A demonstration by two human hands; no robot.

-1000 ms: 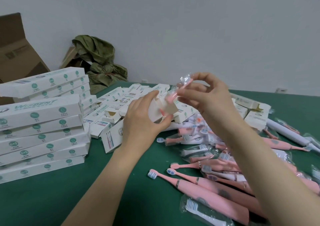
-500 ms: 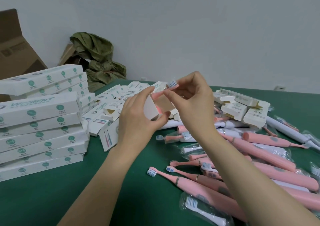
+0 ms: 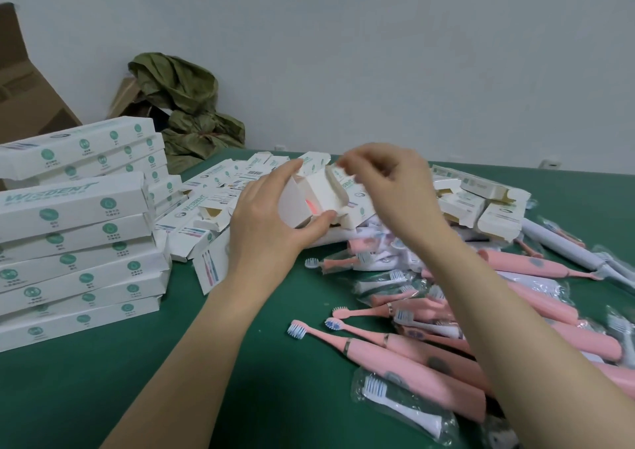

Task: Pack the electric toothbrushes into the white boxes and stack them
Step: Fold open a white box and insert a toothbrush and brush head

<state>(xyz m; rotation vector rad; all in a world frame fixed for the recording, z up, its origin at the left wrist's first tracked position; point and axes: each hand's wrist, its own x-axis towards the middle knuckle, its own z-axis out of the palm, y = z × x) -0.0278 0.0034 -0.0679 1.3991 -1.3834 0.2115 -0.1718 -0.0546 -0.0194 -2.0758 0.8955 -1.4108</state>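
My left hand (image 3: 271, 215) grips an open white box (image 3: 318, 192) above the table, its open end facing me. Something pink (image 3: 312, 206) shows inside the box. My right hand (image 3: 388, 191) hovers at the box's top right, its fingertips pinching a top flap. Pink electric toothbrushes (image 3: 405, 356) and bagged brush heads (image 3: 402, 399) lie heaped at the right on the green table (image 3: 103, 390). A stack of closed white boxes (image 3: 75, 242) stands at the left.
Several loose, open white boxes (image 3: 220, 194) lie behind my hands and at the back right (image 3: 481, 204). A brown carton (image 3: 20, 98) and an olive-green bag (image 3: 185, 108) sit against the wall at the back left. White toothbrushes (image 3: 563, 246) lie at the far right.
The pink brush head that my right hand held above the box has gone down inside it. My right hand now holds the box's flap.
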